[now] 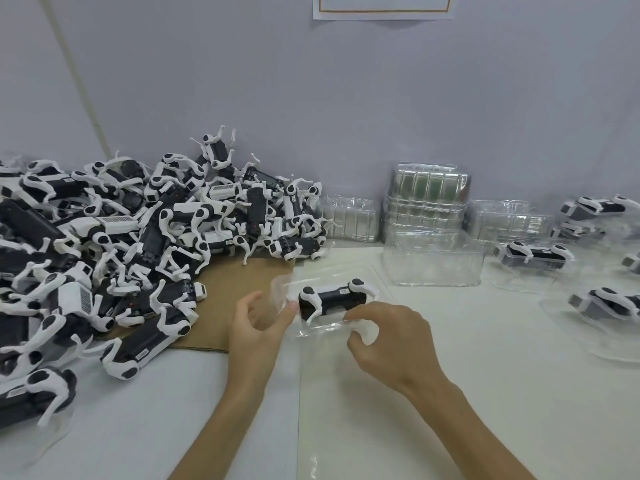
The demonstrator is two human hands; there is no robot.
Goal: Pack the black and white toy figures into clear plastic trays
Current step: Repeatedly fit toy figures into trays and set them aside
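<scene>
One black and white toy figure (333, 298) lies on its side in a clear plastic tray (313, 328) at the table's middle. My left hand (254, 327) is at the tray's left end, thumb tip touching the figure's end, the other fingers curled behind the tray's edge. My right hand (384, 337) pinches the tray's near right edge with curled fingers. A big heap of loose toy figures (138, 230) fills the left side.
Stacks of empty clear trays (429, 199) stand against the back wall, with a clear box (433, 261) in front of them. Several packed trays with figures (533, 258) lie at the right. A brown cardboard sheet (225, 289) lies under the heap.
</scene>
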